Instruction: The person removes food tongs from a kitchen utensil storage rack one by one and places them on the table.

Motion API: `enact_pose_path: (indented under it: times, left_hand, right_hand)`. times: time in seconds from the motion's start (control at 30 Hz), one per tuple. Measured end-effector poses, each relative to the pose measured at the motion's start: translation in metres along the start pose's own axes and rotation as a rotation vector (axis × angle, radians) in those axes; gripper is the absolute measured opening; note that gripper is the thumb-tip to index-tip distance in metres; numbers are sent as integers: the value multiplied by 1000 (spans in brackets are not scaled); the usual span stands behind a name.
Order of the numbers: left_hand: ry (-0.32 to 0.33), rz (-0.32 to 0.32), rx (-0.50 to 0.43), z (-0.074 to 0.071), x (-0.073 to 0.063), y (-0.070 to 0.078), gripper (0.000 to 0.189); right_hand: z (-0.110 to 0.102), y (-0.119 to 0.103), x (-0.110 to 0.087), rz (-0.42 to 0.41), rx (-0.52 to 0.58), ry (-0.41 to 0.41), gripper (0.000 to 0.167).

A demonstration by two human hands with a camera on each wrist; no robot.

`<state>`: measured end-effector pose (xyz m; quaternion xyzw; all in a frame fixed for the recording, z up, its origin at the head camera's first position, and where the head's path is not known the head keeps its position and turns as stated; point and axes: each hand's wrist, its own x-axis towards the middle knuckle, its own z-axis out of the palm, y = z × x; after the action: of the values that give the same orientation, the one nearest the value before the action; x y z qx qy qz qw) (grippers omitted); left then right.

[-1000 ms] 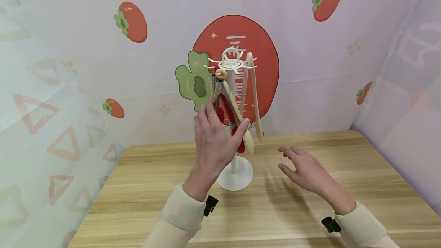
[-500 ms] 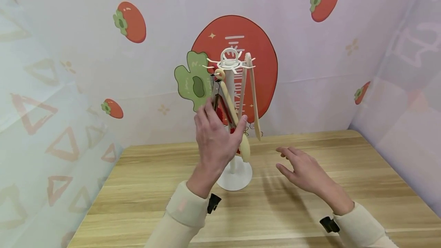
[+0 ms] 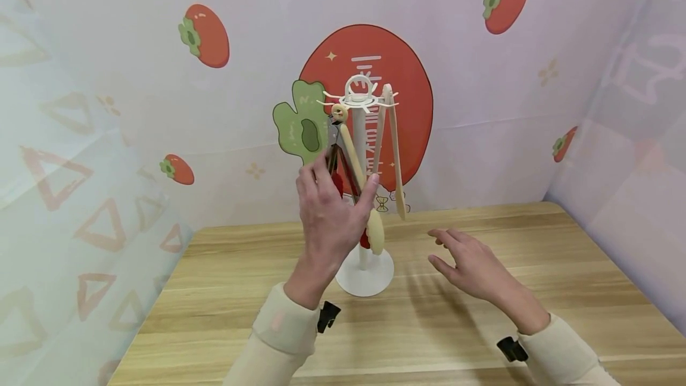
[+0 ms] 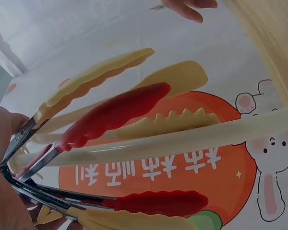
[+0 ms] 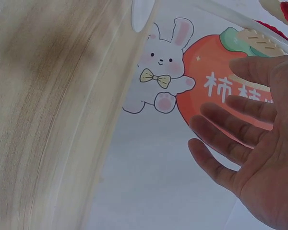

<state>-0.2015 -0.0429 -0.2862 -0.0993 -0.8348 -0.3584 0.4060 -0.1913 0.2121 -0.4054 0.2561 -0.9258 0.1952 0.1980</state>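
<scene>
A white utensil stand [image 3: 359, 136] with hooks around its top stands on the table. My left hand [image 3: 329, 216] grips a pair of cream-tipped metal tongs [image 3: 351, 151] between thumb and fingers, tips down. Their ring pull [image 3: 339, 112] is at a front-left hook; whether the hook still passes through it I cannot tell. Red-tipped tongs [image 4: 115, 112] sit just behind the cream pair, partly hidden by my hand. Beige tongs [image 3: 398, 165] hang on the stand's right side. My right hand [image 3: 474, 264] hovers over the table with relaxed fingers, holding nothing.
The stand's round white base [image 3: 367, 276] rests on the wooden table [image 3: 241, 308]. A printed cloth backdrop [image 3: 257, 106] rises behind the table's back edge, with side walls at left and right. Black wrist mounts [image 3: 328, 316] sit at both cuffs.
My left hand and the cream-tipped tongs have shifted slightly left, and the tongs' tips have swung lower. The ring pull has moved a little left at the hook. My right hand is nearly still.
</scene>
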Motion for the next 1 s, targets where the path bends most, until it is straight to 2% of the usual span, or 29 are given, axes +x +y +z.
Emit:
enact_pose_path:
  times: [0.5,1.0]
  left_hand:
    - [43,6,-30,-14,0,-6,79]
    - [75,-7,-12,-26,0,-21,80]
  right_hand:
    - [-2,-1,0,9,1,-4,39]
    - [-3,-1,3,11,11,-14,41]
